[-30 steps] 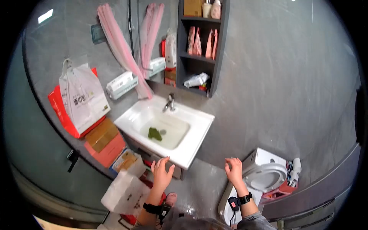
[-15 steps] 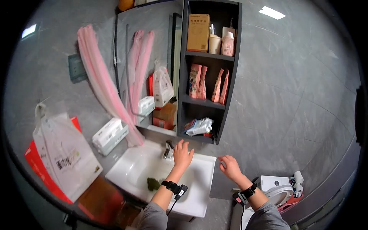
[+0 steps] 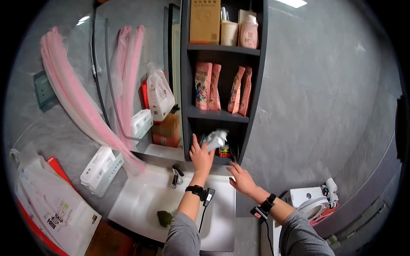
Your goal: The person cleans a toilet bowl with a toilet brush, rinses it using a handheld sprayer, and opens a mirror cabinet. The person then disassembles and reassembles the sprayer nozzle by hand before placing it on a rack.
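Note:
My left hand (image 3: 201, 158) reaches into the lowest compartment of the dark shelf unit. Its fingers are around the near side of a shiny white-and-silver plastic package (image 3: 216, 139), which is tilted up and slightly blurred. Part of the grip is hidden behind the hand. Just beneath the package, a small red-and-yellow item (image 3: 224, 152) shows on the shelf floor. My right hand (image 3: 243, 179) hovers to the right of the sink, below the shelf's corner, fingers apart and loosely bent, holding nothing. Both wrists wear black straps with small cabled devices.
Below my arms is a white sink (image 3: 136, 194) with a faucet (image 3: 177, 176) and a dark green object (image 3: 164, 218) in it. Pink pouches (image 3: 203, 87) and a pink bottle (image 3: 249, 33) stand on higher shelves. A tissue pack (image 3: 98, 164) hangs left; a toilet (image 3: 305, 196) stands right.
My left hand has moved up from above the faucet to the package, which is now lifted and tilted. My right hand has shifted toward the shelf. The view has moved closer.

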The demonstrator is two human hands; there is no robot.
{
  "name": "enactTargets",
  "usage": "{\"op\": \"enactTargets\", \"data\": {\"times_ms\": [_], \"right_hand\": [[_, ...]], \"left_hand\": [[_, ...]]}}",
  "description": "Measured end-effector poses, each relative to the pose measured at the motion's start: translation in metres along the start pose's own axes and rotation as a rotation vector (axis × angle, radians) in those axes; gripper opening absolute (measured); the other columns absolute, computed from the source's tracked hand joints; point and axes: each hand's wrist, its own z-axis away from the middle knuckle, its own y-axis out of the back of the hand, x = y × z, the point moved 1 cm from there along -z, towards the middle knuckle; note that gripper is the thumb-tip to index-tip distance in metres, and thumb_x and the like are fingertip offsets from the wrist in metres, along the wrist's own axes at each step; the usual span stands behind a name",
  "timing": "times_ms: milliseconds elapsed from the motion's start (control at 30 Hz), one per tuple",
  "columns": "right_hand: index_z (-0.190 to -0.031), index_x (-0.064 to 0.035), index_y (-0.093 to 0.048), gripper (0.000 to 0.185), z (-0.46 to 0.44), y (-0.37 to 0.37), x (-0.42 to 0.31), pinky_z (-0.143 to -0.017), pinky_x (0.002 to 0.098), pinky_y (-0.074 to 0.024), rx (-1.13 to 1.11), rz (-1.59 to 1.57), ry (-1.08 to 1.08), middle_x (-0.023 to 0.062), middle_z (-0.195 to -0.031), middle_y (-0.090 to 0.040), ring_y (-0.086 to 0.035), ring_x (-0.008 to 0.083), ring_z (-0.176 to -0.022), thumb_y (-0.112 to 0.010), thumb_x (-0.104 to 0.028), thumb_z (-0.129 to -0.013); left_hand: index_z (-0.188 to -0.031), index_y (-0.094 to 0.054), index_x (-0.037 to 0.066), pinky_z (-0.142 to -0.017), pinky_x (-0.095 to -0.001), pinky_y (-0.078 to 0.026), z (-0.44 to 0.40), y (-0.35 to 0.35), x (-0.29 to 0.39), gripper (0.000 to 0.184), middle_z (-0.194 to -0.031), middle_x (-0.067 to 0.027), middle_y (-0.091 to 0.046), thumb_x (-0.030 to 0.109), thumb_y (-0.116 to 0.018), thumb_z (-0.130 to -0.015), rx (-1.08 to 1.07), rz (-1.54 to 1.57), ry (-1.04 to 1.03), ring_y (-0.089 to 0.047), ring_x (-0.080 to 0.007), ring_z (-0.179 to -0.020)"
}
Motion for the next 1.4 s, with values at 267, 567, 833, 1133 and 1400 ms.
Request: {"op": "enactTargets", "data": {"times_ms": [267, 567, 833, 1133, 1400], "right_hand": [[-0.111, -0.0038, -0.047, 0.043, -0.010, -0.006, 0.000, -0.073, 0.0399, -0.0468, 0.058, -0.023, -0.021, 0.0171, -0.126, -0.038, -0.056, 0.0342, -0.083, -0.059, -0.009, -0.070], [-0.113, 0.0014, -0.046, 0.046, -0.009, -0.006, 0.000, -0.071, 0.0396, -0.0475, 0.127, -0.106, -0.187, 0.0182, -0.128, -0.035, -0.057, 0.0341, -0.079, -0.057, -0.008, -0.070], [-0.115, -0.0031, -0.046, 0.046, -0.013, -0.009, -0.018, -0.071, 0.0392, -0.0476, 0.095, -0.125, -0.082, 0.0165, -0.129, -0.035, -0.057, 0.0337, -0.080, -0.058, -0.010, -0.071], [-0.123, -0.0069, -0.041, 0.053, -0.079, -0.022, -0.038, -0.089, 0.0407, -0.0369, 0.298, -0.109, 0.140, 0.0170, -0.132, -0.033, -0.044, 0.0334, -0.106, -0.058, -0.018, -0.074], [-0.128, -0.0033, -0.034, 0.060, -0.106, -0.047, -0.044, -0.097, 0.0405, -0.0306, 0.202, -0.190, 0.126, 0.0229, -0.135, -0.025, -0.031, 0.0378, -0.119, -0.059, -0.025, -0.077]], "left_hand": [[-0.097, -0.051, -0.005, -0.074, -0.0422, -0.045, -0.006, 0.011, -0.013, 0.035, -0.111, -0.0189, -0.049, 0.026, -0.056, -0.082, 0.106, -0.040, 0.036, -0.052, -0.0371, -0.091], [-0.131, -0.014, -0.009, -0.092, -0.0393, -0.038, 0.001, 0.017, 0.007, 0.074, -0.131, -0.0249, -0.023, 0.019, -0.060, -0.080, 0.166, -0.030, -0.066, -0.036, -0.0398, -0.116], [-0.125, -0.026, -0.006, -0.089, -0.0393, -0.038, 0.019, 0.008, -0.001, 0.066, -0.121, -0.0243, -0.033, 0.020, -0.063, -0.076, 0.137, 0.117, 0.098, -0.042, -0.0383, -0.107], [-0.103, -0.041, -0.003, -0.069, -0.0288, -0.046, 0.021, 0.012, -0.024, 0.031, -0.089, -0.0165, -0.057, 0.011, -0.058, -0.082, -0.072, 0.497, 0.356, -0.059, -0.0202, -0.082], [-0.100, -0.047, -0.002, -0.070, -0.0288, -0.046, 0.058, 0.020, -0.085, 0.024, -0.092, -0.0139, -0.057, 0.011, -0.056, -0.082, 0.116, 0.598, 0.515, -0.057, -0.0198, -0.079]]}}
